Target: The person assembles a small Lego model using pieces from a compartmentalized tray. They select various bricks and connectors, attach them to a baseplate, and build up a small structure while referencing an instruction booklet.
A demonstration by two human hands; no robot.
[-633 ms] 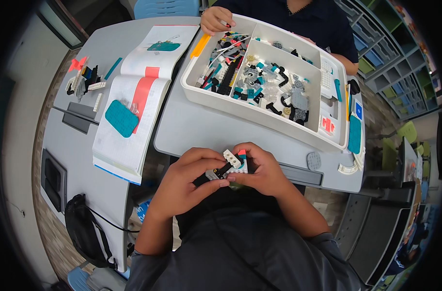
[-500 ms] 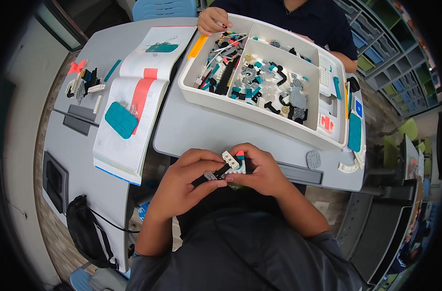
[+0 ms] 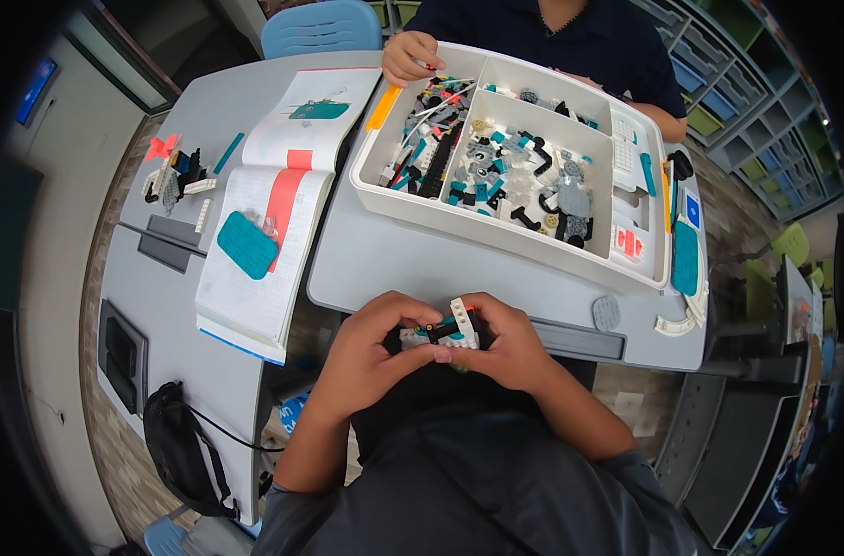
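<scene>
A small building-brick assembly point(image 3: 445, 332) of white, black and teal pieces sits between my two hands, close to my body at the table's near edge. My left hand point(image 3: 377, 345) grips its left side, thumb below and fingers curled behind. On the other side my right hand point(image 3: 501, 338) pinches it, thumb underneath. A white beam with holes point(image 3: 462, 318) stands up from the assembly, tilted slightly. My fingers cover parts of it.
A white divided tray point(image 3: 496, 236) of loose bricks stands ahead; a person's hand point(image 3: 411, 57) rests at its far left corner. At left lie an open booklet point(image 3: 246, 306) with a teal plate point(image 3: 248, 245) and a small built model point(image 3: 176, 176). A grey plate point(image 3: 607, 313) lies at right.
The assembly has turned in my hands, so the white beam stands more upright. Both hands stay on it. The whole view has shifted slightly down and right.
</scene>
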